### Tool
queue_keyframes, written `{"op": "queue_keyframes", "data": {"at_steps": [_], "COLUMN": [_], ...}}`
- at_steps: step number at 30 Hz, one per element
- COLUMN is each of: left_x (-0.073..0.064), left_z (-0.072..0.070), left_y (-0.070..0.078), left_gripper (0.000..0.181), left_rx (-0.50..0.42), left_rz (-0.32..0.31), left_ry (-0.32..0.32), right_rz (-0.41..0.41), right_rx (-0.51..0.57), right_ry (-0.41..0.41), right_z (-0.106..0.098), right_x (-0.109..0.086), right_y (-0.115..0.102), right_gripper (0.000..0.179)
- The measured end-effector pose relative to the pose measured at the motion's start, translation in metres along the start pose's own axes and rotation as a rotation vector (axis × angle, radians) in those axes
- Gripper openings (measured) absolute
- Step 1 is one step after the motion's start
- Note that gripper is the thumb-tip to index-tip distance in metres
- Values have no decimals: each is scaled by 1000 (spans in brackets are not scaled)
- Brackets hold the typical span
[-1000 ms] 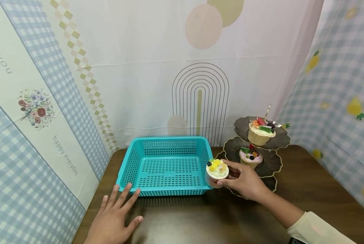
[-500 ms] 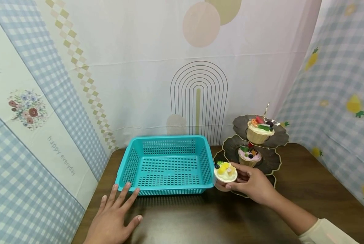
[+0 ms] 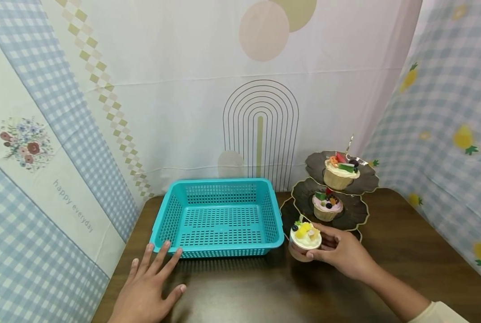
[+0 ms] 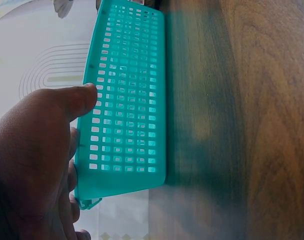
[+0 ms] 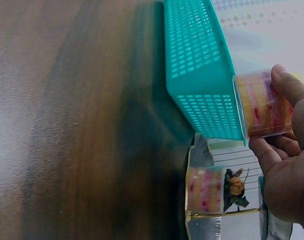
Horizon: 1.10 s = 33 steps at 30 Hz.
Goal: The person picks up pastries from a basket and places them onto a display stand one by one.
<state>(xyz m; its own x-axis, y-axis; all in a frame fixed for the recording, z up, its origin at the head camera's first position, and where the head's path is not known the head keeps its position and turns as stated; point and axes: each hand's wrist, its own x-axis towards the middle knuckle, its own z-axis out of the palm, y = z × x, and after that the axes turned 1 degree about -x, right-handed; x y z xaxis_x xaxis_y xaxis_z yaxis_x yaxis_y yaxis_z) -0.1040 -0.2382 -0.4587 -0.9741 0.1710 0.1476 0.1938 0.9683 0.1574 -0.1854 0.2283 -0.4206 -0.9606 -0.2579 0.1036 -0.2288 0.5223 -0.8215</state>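
My right hand (image 3: 347,255) grips a clear dessert cup (image 3: 306,240) topped with cream, yellow fruit and a dark berry. Layers of yellow cake and pink filling show through the cup's side in the right wrist view. It is held just right of the turquoise basket's (image 3: 224,249) front corner, before a three-tier stand (image 3: 352,218). My left hand (image 3: 145,287) has its fingers spread at the basket's front left rim, thumb out to the side. Nothing lies inside the basket.
One fruit-topped cupcake (image 3: 340,176) sits on the stand's top tier, a pink-creamed cupcake (image 3: 325,210) on the middle tier. Low on the stand is another layered cake cup (image 5: 206,192), seen from the right wrist. Fabric (image 3: 163,112) hangs behind the brown table (image 3: 232,291).
My right hand has carried the dessert cup rightward and a little nearer, from the basket's right corner to before the stand. My left hand has stayed at the rim. The head view has turned slightly right.
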Motion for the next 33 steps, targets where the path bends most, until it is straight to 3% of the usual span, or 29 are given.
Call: {"op": "queue_keyframes", "data": {"at_steps": [10,25,33], "left_x": [2,1,2], "left_z": [1,1,3], "left_y": [-2,-1,-2], "left_gripper": [75,76,76], "left_rx": [-10,-14,-17], "left_rz": [4,5,4], "left_ry": [-6,1,-8], "right_rz": [-24,61,72], "right_rx": [20,1,-84], "right_ry": [32,32,94], "right_z": [1,-5,-10], "right_x": [-5,-11,-12], "right_y": [21,43,53], "right_gripper": [81,79,77]}}
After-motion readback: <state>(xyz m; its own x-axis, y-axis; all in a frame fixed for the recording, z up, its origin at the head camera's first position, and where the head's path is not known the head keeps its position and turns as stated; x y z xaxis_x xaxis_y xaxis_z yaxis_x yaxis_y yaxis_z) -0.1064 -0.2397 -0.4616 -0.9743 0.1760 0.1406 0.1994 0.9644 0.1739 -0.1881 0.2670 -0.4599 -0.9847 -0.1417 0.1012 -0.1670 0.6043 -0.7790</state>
